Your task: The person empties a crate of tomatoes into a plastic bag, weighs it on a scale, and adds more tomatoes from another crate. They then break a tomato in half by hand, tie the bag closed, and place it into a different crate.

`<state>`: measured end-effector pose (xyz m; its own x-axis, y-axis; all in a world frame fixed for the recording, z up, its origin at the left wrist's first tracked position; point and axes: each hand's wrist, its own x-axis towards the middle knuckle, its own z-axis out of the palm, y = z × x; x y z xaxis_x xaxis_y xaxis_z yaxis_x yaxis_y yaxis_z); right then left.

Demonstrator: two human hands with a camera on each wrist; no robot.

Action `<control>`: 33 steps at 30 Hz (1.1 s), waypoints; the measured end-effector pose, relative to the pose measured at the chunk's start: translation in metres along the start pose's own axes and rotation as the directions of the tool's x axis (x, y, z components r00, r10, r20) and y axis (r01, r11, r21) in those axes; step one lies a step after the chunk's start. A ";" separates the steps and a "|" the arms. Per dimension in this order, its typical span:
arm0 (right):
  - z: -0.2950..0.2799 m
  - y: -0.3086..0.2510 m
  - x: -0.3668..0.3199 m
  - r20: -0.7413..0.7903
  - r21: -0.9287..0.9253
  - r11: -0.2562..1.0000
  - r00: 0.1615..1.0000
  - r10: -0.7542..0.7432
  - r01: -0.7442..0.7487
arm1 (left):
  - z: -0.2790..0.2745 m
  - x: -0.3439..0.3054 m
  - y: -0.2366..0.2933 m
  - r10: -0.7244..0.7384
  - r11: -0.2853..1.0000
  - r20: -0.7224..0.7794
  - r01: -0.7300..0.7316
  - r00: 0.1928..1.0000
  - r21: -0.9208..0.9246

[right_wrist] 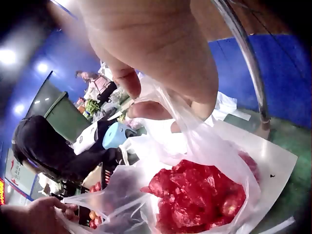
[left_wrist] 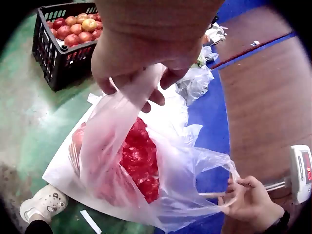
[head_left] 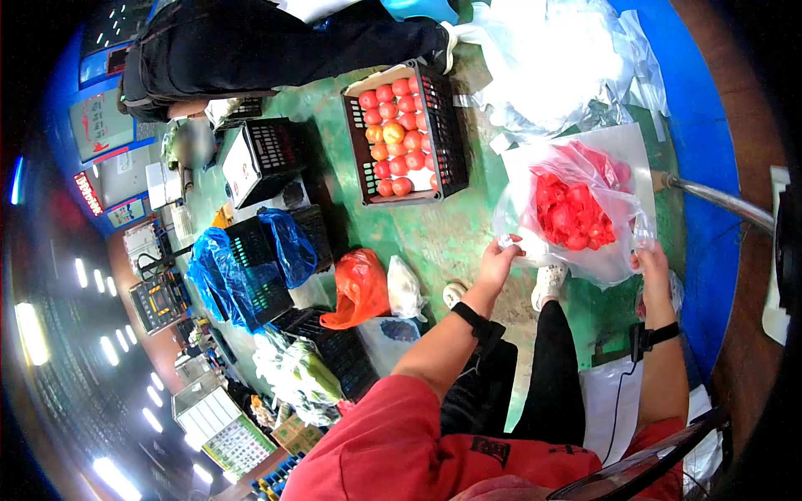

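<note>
A translucent white plastic bag [head_left: 614, 263] is stretched between both hands, and a red plastic bundle [head_left: 573, 213] shows inside it. The left hand [head_left: 499, 260] pinches one handle of the bag; in the left wrist view, that hand [left_wrist: 141, 58] has its fingers curled round the gathered film. At the opposite handle, the right hand [head_left: 652, 262] grips the plastic, its thumb and fingers closed on it in the right wrist view [right_wrist: 156, 73]. Beneath the bag is a white board [head_left: 631, 146]. Lumpy shapes press through the red film; what they are cannot be told.
A black crate [head_left: 443, 134] of tomatoes [head_left: 393, 134] stands on the green floor left of the board. Bright plastic sheeting [head_left: 551, 67] lies beyond. A metal pole [head_left: 723, 198] is at the right. Orange bag [head_left: 362, 288], blue bags [head_left: 221, 271] and more crates are at the left; another person [head_left: 276, 50] is near.
</note>
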<state>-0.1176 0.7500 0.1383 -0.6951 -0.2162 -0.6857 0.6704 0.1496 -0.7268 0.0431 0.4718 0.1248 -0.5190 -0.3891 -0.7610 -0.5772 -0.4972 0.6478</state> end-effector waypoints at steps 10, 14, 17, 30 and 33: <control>0.008 0.005 -0.003 -0.036 -0.020 0.989 0.988 -0.149 0.148 | 0.008 0.018 -0.006 0.171 0.966 0.087 -0.185 0.981 0.182; 0.007 0.023 0.003 -0.059 -0.080 0.969 0.969 -0.239 0.234 | 0.014 0.016 0.004 0.323 0.928 0.062 -0.329 0.944 0.173; 0.012 0.017 -0.001 -0.138 -0.284 0.913 0.929 -0.343 0.294 | 0.007 0.021 -0.002 0.255 0.946 0.092 -0.268 0.963 0.183; 0.170 -0.045 -0.104 -0.002 -0.567 0.461 0.559 -0.829 0.682 | -0.141 0.076 0.027 0.333 0.689 0.043 -0.274 0.942 0.671; 0.252 -0.011 -0.114 0.125 -0.358 0.635 0.709 -0.694 0.684 | -0.222 0.146 0.024 0.445 0.490 0.065 -0.303 0.893 0.817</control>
<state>0.0194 0.5298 0.2347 -0.9255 -0.3781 0.0230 -0.1431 0.2928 -0.9454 0.0930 0.2309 0.0223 -0.7614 -0.5186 -0.3889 -0.6404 0.5087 0.5754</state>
